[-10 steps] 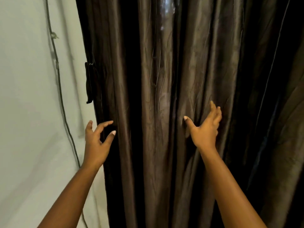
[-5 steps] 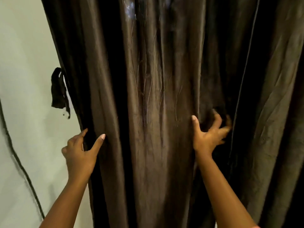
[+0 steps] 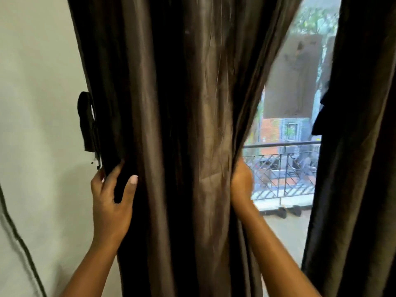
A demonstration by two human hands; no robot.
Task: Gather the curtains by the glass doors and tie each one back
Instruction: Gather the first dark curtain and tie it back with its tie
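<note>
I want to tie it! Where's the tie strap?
The strap hangs on the left, against the wall beside the curtain's left edge, just above the left hand.

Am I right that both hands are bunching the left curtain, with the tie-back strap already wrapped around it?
Not quite. In the head view the left hand and right hand do grip the left curtain at its two edges, but the tie-back strap hangs loose beside the curtain's wall-side edge, not wrapped around it.

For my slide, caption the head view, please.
Both hands, left hand and right hand, bunch the dark brown satin curtain.
</note>
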